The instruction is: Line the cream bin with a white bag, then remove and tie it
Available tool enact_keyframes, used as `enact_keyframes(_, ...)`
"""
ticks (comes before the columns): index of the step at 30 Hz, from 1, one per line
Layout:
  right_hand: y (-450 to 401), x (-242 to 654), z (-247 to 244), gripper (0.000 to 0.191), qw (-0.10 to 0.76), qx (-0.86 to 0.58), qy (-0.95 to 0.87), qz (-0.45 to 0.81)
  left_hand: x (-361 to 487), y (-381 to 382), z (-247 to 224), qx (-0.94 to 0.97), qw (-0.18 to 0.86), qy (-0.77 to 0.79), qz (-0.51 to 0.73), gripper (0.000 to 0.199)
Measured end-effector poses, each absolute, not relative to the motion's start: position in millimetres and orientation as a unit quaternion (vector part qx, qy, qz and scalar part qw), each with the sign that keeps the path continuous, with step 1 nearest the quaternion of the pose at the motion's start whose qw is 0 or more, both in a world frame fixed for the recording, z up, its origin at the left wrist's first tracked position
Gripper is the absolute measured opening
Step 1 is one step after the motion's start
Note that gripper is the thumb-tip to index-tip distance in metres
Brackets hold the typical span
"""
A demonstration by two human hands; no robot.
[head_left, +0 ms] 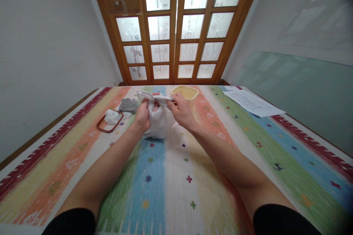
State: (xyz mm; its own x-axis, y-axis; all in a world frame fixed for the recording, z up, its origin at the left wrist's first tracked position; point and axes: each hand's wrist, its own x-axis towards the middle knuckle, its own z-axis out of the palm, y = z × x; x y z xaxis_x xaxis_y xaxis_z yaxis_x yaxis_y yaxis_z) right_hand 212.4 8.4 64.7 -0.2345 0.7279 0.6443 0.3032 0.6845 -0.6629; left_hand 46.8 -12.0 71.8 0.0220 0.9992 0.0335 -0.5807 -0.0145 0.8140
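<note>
A white plastic bag [157,124] hangs gathered between my two hands above the striped tablecloth, its top twisted into a band that looks partly knotted. My left hand [142,116] is closed around the neck of the bag on its left side. With fingers pinched, my right hand [181,111] grips the right end of the twisted top. The bag's lower part bulges and reaches close to the cloth; what is inside cannot be seen. Just behind my right hand stands a pale yellow plastic bin [184,91], partly hidden by that hand.
Left of the bag lie a folded grey cloth [128,105] and a brown rounded rectangular frame [106,131] with crumpled white plastic [111,117] on it. Printed papers [252,103] lie at the right. Wooden glass-paned doors [176,49] stand beyond the table.
</note>
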Motion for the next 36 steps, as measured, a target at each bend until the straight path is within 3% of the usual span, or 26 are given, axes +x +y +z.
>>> enact_keyframes(5, 9.6, 202.4, 47.5, 0.017, 0.476, -0.323, -0.784, 0.235, 43.0, -18.4, 76.3, 0.347, 0.626, 0.289, 0.636, 0.027)
enact_keyframes(8, 10.6, 203.3, 45.4, 0.009, 0.501, -0.322, -0.772, 0.221, 41.3, -22.5, 76.4, 0.366, 0.643, 0.275, 0.614, 0.026)
enact_keyframes(11, 10.1, 207.8, 49.6, 0.032, 0.531, -0.265, -0.764, 0.252, 40.0, -25.9, 77.9, 0.383, 0.662, 0.263, 0.589, 0.026)
enact_keyframes(14, 9.5, 209.5, 52.3, 0.049, 0.512, -0.189, -0.751, 0.371, 39.0, -28.5, 79.7, 0.401, 0.685, 0.249, 0.555, 0.030)
enact_keyframes(23, 10.7, 202.1, 44.6, 0.051, 0.442, -0.228, -0.665, 0.557, 32.0, -26.9, 79.7, 0.403, 0.705, 0.248, 0.528, 0.035)
enact_keyframes(29, 15.8, 204.0, 43.5, 0.035, 0.478, -0.282, -0.674, 0.487, 30.8, -27.6, 82.6, 0.407, 0.698, 0.258, 0.530, 0.037)
enact_keyframes(36, 14.0, 203.7, 46.6, 0.029, 0.451, -0.287, -0.717, 0.448, 28.7, -26.0, 79.8, 0.424, 0.689, 0.262, 0.526, 0.040)
